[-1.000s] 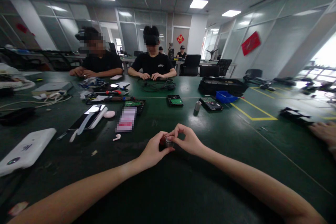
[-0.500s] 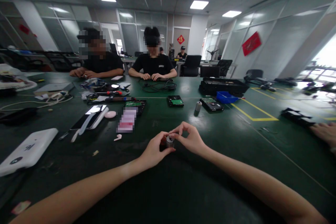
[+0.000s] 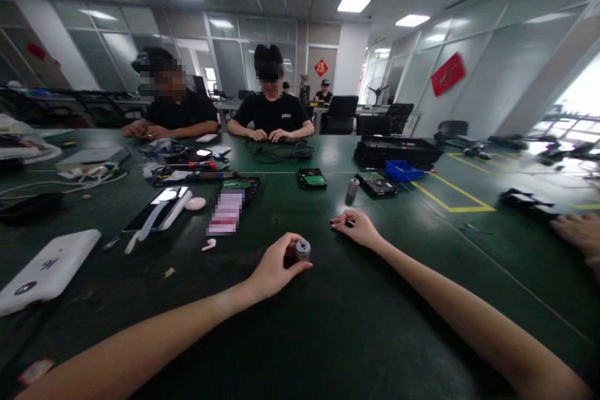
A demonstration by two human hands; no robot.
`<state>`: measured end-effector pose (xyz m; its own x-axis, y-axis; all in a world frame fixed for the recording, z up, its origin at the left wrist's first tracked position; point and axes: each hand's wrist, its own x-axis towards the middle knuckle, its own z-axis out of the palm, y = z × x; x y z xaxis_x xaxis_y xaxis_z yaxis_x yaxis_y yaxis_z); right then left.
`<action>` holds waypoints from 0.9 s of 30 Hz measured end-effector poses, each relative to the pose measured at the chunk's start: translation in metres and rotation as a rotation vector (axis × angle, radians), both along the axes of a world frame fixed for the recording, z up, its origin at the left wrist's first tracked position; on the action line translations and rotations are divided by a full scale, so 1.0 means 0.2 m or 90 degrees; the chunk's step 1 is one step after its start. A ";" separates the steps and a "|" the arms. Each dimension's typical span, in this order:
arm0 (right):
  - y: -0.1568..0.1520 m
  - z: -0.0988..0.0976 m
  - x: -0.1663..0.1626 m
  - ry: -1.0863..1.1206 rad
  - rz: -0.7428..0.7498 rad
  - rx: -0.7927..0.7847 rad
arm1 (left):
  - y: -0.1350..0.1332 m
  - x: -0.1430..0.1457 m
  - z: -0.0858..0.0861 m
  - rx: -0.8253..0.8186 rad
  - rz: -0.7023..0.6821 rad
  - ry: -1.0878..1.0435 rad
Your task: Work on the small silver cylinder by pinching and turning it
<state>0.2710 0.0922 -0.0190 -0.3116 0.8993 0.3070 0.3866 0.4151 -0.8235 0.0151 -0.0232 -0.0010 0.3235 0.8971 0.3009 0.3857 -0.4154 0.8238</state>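
At the near middle of the green desk (image 3: 300, 337), a silver cylinder (image 3: 302, 251) is held by the left hand (image 3: 281, 262), with the thumb and fingers wrapped around its side. The cylinder is kept upright, and dark holes can be seen in its top face; whether its base is rested on the desk cannot be told. To the right and a little farther off, the right hand (image 3: 357, 228) is held low over the desk, apart from the cylinder. Its fingertips are gathered close together; whether something tiny is pinched between them cannot be told.

Beyond the right hand, a second cylinder (image 3: 352, 187) is stood upright just beside a hard drive (image 3: 377, 184), behind which a blue tray (image 3: 403, 171) and a long black case (image 3: 396, 151) are placed. Another drive (image 3: 312, 178) is laid flat near the middle. To the left of the left hand, a white earbud (image 3: 209, 244) is seen, with a phone (image 3: 225, 212) and a round pink case (image 3: 195, 204) set farther back. Across the desk, black cables (image 3: 284, 151) are heaped before a seated person (image 3: 272, 114).
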 end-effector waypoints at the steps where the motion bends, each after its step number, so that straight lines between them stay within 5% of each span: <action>1: -0.01 0.00 -0.01 0.002 -0.003 -0.001 | 0.00 0.00 0.00 -0.001 -0.001 0.000; 6: -0.13 0.11 -0.14 0.089 -0.011 0.013 | 0.00 0.00 -0.01 -0.004 0.004 -0.007; 11: -0.38 0.23 -0.37 0.162 0.163 0.014 | 0.01 0.00 -0.03 0.026 0.028 0.006; 27: -0.44 0.21 -0.40 0.050 0.154 0.189 | 0.01 0.00 -0.02 0.029 0.003 0.001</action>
